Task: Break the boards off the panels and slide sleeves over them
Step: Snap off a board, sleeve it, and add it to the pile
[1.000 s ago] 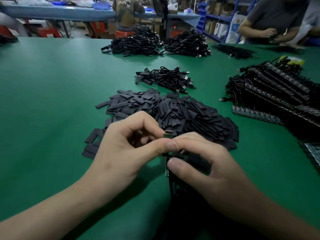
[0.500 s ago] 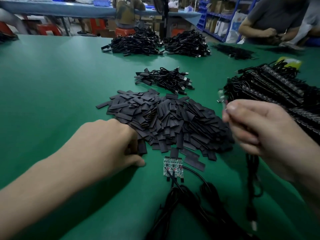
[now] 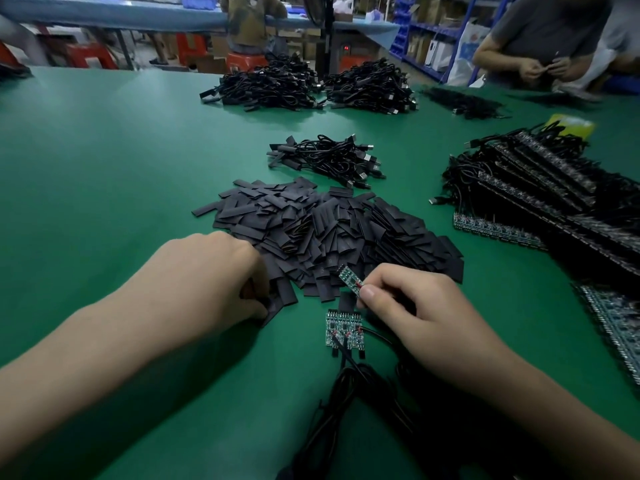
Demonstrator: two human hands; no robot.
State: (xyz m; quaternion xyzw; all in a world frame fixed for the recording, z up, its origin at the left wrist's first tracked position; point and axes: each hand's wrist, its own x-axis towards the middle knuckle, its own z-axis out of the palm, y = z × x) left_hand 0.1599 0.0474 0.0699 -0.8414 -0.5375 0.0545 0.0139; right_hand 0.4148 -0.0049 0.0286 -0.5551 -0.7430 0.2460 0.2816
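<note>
The right grip (image 3: 426, 317), a bare hand, pinches 1 single board (image 3: 349, 278) between thumb and forefinger at the board's near end, where a bit of red wire shows. The board is tilted, its far end pointing up and left over the near edge of the pile of sleeves (image 3: 329, 233).

The left grip (image 3: 214, 282) lies knuckles-up at the pile's near left edge, fingers curled down among the flat black sleeves. Its fingertips are hidden behind the back of the hand, so I cannot tell whether it has hold of a sleeve; the thumb lies against 1 sleeve (image 3: 277, 306) at the edge.

Between the hands, a strip of 3 boards (image 3: 343, 329) joined side by side lies flat on the green desk (image 3: 104, 168), just below the held board. Black cables (image 3: 346, 393) run from the strip toward the camera and bunch up there.

Beyond the sleeve pile sits a small heap of cables with sleeves on (image 3: 329, 157). At the right, stacked panels (image 3: 502, 230) with their cables lie in a dark bank. 2 larger cable heaps (image 3: 263, 84) sit at the far side of the desk, and another person (image 3: 547, 36) works at the far right corner.
</note>
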